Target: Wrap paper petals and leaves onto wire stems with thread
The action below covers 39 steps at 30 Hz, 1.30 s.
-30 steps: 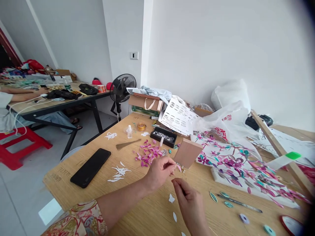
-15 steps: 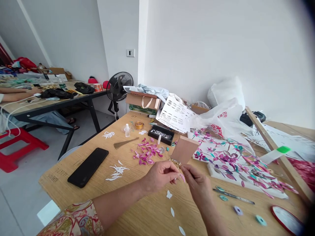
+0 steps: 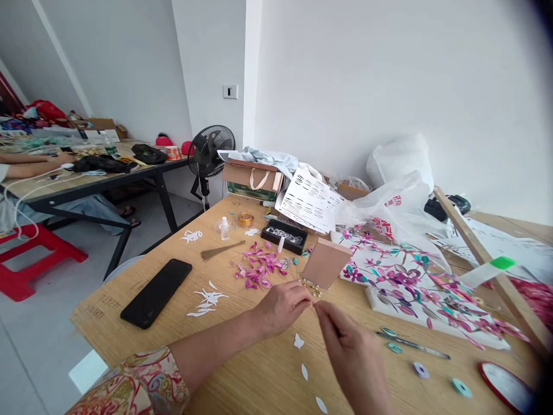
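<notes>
fingers of the left hand (image 3: 283, 308) and right hand (image 3: 351, 340) nearly meet, pinched on what seems a thin strand (image 3: 313, 306) between them; a slackened pinch could drop it. just beyond on the surface (image 3: 242, 369), a knuckle could scatter the beads (image 3: 313, 287).

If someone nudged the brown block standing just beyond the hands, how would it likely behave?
The brown block would probably tip readily, since it stands tall for its thin depth. Its straight edges and flat face suggest it would stay stiff when lifted, giving fingers a steady hold.
</notes>
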Each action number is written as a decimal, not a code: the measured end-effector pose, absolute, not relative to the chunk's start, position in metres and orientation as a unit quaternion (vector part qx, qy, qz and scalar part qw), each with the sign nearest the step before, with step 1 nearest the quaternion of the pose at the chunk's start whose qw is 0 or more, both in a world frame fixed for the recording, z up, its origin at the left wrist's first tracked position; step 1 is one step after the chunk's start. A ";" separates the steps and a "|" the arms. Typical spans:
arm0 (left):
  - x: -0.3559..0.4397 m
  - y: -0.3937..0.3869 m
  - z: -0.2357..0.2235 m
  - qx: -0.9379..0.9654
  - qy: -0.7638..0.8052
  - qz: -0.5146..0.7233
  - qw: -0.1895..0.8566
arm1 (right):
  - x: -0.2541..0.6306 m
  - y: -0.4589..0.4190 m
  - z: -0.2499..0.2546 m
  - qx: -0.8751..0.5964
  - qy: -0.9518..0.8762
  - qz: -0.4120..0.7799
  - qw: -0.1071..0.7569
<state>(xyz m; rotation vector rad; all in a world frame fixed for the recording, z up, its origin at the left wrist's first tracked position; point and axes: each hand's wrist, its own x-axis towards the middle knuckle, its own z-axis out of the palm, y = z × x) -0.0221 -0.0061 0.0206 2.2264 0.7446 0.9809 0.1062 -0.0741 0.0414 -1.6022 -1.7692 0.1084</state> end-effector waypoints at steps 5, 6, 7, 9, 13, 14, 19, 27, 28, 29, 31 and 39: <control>-0.020 -0.015 0.029 0.714 0.261 0.338 0.555 | 0.134 -0.049 0.039 -0.641 -0.639 0.145 0.400; -0.020 -0.017 0.030 0.670 0.264 0.341 0.604 | 0.134 -0.046 0.033 -0.633 -0.629 0.175 0.416; -0.019 -0.017 0.032 0.631 0.267 0.348 0.640 | 0.132 -0.044 0.027 -0.623 -0.623 0.204 0.427; -0.018 -0.017 0.034 0.588 0.273 0.375 0.662 | 0.124 -0.045 0.016 -0.607 -0.618 0.239 0.439; -0.019 -0.010 0.033 0.633 0.317 0.432 0.559 | 0.101 -0.061 0.003 -0.613 -0.632 0.225 0.418; -0.019 -0.008 0.032 0.663 0.332 0.436 0.510 | 0.096 -0.066 0.003 -0.620 -0.635 0.208 0.411; -0.021 -0.003 0.023 0.810 0.328 0.402 0.273 | 0.085 -0.082 0.019 -0.630 -0.669 0.088 0.383; -0.021 -0.013 0.027 0.772 0.266 0.364 0.449 | 0.128 -0.059 0.043 -0.671 -0.627 0.080 0.388; -0.021 -0.014 0.028 0.732 0.274 0.363 0.508 | 0.131 -0.055 0.039 -0.669 -0.616 0.109 0.401; -0.020 -0.016 0.029 0.690 0.279 0.362 0.561 | 0.132 -0.052 0.035 -0.661 -0.609 0.140 0.416; -0.018 -0.018 0.030 0.621 0.283 0.363 0.634 | 0.128 -0.048 0.024 -0.634 -0.602 0.201 0.442; -0.019 -0.010 0.028 0.700 0.353 0.433 0.445 | 0.093 -0.067 0.000 -0.636 -0.600 0.244 0.420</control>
